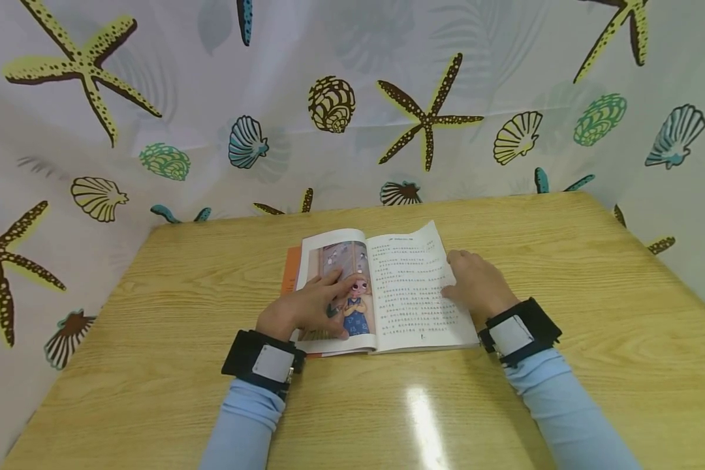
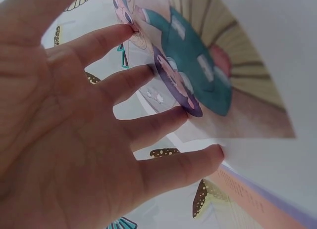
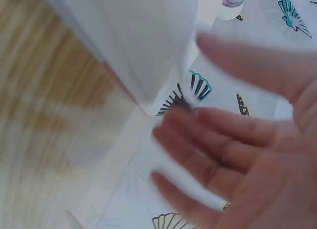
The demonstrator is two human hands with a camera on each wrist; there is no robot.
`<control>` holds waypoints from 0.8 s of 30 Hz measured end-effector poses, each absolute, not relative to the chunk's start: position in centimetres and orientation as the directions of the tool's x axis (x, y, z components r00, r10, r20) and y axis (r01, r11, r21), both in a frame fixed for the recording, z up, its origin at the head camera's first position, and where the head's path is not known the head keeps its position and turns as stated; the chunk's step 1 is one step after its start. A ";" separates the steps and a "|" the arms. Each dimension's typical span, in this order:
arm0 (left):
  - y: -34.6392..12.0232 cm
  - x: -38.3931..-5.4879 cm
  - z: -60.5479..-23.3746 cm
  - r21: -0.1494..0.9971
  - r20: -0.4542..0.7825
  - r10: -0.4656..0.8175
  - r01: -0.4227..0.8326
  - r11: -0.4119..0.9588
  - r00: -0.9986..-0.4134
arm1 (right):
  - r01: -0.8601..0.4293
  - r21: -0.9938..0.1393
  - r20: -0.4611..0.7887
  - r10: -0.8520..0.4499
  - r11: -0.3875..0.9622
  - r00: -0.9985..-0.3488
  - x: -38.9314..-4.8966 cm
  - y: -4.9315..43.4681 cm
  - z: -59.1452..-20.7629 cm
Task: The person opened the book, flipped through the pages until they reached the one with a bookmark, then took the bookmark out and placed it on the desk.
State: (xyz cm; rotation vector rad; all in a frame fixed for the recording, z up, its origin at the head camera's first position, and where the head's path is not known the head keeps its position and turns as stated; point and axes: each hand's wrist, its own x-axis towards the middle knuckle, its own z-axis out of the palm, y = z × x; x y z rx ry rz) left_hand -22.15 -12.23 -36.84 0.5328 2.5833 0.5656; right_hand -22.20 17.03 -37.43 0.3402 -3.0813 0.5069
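An open book [image 1: 411, 294] lies on the wooden table, a colour picture on its left page and printed text on its right page. My left hand [image 1: 311, 303] rests on the picture page with fingers spread; in the left wrist view, straight fingertips [image 2: 213, 155] touch the paper. My right hand [image 1: 478, 284] is at the right page's outer edge, thumb over the page side. In the right wrist view, that hand [image 3: 247, 145] is blurred, with a gap between thumb and fingers beside the page edge [image 3: 190, 51]. The right page's top corner curls up.
The wooden table [image 1: 211, 281] extends around the book, with a bright reflection near its front. Behind and beside it hangs a white cloth [image 1: 305, 59] printed with starfish and shells. An orange cover edge [image 1: 290, 266] shows at the book's left.
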 end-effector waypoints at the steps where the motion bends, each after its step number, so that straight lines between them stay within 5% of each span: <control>1: -12.2 -22.1 -36.8 0.467 -0.332 0.450 0.271 0.842 -0.829 | -0.230 -0.342 0.085 -0.214 0.911 -0.973 -22.2 17.2 -37.4; 6: -12.3 -22.2 -36.9 0.464 -0.328 0.452 0.276 0.842 -0.830 | -0.313 -0.393 0.214 -0.245 0.865 -0.946 -22.3 17.6 -37.4; 15: -12.2 -22.2 -36.7 0.460 -0.326 0.451 0.278 0.844 -0.831 | -0.323 -0.415 0.206 -0.258 0.851 -0.944 -22.2 17.7 -37.2; 24: -12.4 -22.3 -36.9 0.461 -0.329 0.472 0.297 0.836 -0.818 | -0.400 -0.675 0.193 -0.374 0.620 -0.907 -22.0 17.1 -36.4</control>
